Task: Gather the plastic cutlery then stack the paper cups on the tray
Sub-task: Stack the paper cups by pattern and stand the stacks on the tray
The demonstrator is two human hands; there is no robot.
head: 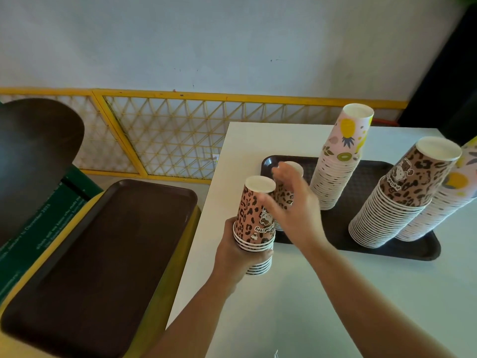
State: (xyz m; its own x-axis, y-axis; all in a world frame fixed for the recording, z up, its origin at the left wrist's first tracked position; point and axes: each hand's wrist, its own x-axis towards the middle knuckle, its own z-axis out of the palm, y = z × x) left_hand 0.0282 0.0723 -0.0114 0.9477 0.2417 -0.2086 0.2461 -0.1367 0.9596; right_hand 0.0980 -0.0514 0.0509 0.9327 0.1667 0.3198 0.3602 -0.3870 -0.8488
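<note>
The short stack of leopard-print paper cups [254,228], upside down, sits at the table's near-left, just beside the tray [418,250]. The left hand [240,251] grasps its ribbed rims. The right hand [291,200], fingers extended and blurred, reaches a second short stack [289,187] on the tray's left end; contact cannot be confirmed. Judged step: merging cup stacks. The next move requires aligning the tapered cups. No cutlery is visible.

1 head-worn wide-angle view looks forward and down, close over the white rectangular table [322,293], facing the pale plastered wall [206,42].
</note>
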